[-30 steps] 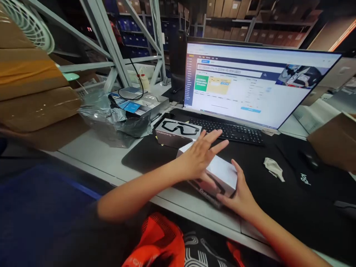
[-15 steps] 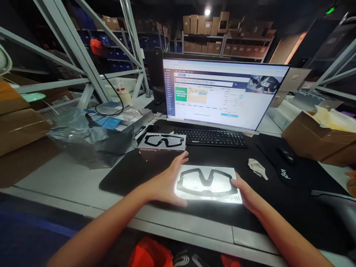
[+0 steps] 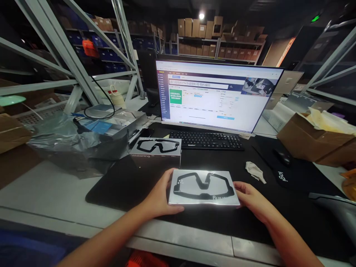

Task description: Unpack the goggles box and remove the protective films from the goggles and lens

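A flat silver box with a black glasses outline (image 3: 203, 187) lies on the black desk mat (image 3: 133, 178) in front of me. My left hand (image 3: 158, 196) grips its left end and my right hand (image 3: 251, 200) grips its right end, fingers curled against the sides. A second box with the same glasses print (image 3: 157, 150) rests on the mat just beyond my left hand, apart from both hands.
A keyboard (image 3: 207, 140) and lit monitor (image 3: 217, 96) stand behind the boxes. A crumpled white scrap (image 3: 256, 172) and a mouse (image 3: 281, 157) lie to the right, near an open cardboard box (image 3: 314, 139). Plastic bags (image 3: 75, 142) and a metal tray (image 3: 119, 120) sit on the left.
The box was turned from its tilted white side to lie flat with the glasses print up. My left hand moved from on top of it to its left end; the view shifted right.
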The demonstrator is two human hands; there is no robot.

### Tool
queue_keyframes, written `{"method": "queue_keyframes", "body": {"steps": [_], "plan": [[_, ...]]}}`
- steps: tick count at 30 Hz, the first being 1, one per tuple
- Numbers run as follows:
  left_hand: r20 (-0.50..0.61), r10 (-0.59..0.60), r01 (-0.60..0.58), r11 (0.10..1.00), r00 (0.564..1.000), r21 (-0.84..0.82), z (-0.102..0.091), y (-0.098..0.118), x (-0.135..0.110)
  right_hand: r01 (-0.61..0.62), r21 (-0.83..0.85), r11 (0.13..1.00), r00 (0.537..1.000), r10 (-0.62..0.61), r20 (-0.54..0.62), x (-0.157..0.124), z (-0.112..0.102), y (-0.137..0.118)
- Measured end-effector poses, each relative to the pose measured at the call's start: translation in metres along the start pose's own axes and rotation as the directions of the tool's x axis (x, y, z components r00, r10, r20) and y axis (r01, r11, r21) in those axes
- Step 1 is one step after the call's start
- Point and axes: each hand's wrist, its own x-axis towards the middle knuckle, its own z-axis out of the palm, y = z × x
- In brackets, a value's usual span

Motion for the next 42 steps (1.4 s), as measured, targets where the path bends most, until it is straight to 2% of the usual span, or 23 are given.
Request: {"method": "queue_keyframes", "body": {"steps": [5,9,13,20,24,29,34,38,42], "plan": [[-0.030,-0.033,0.032,0.999,0.999,-0.037,0.002,-0.002,-0.004,0.051,-0.060,0.997,0.997,-0.055,-0.059,0.010,0.008,0.006],[-0.035,-0.060,0.060,0.998,0.998,-0.012,-0.003,-0.003,-0.007,0.115,-0.151,0.982,0.989,-0.128,-0.075,0.011,0.005,0.000],[-0.039,-0.015,0.020,0.992,0.999,0.126,-0.012,-0.006,-0.009,0.130,-0.248,0.960,0.981,-0.160,-0.107,0.002,-0.010,-0.011],[-0.013,0.005,-0.002,0.960,1.000,0.281,-0.022,-0.010,-0.005,0.097,-0.325,0.941,0.967,-0.167,-0.195,-0.015,-0.054,-0.015],[-0.003,-0.006,0.007,0.947,1.000,0.321,-0.028,-0.013,-0.009,0.067,-0.309,0.949,0.975,-0.127,-0.181,-0.021,-0.069,-0.004],[0.043,-0.051,0.034,0.942,0.998,0.335,-0.037,-0.014,-0.020,0.041,-0.304,0.952,0.987,-0.086,-0.138,-0.022,-0.070,0.008],[0.040,-0.108,0.086,0.927,0.993,0.366,-0.048,-0.013,-0.029,0.038,-0.345,0.938,0.989,-0.084,-0.121,-0.019,-0.073,0.006],[0.012,-0.106,0.093,0.915,0.994,0.392,-0.063,-0.015,-0.041,0.041,-0.412,0.910,0.984,-0.108,-0.142,-0.018,-0.084,0.004],[-0.018,-0.095,0.095,0.916,0.995,0.391,-0.086,-0.018,-0.059,0.028,-0.388,0.921,0.993,-0.069,-0.091,-0.017,-0.085,0.003]]}}
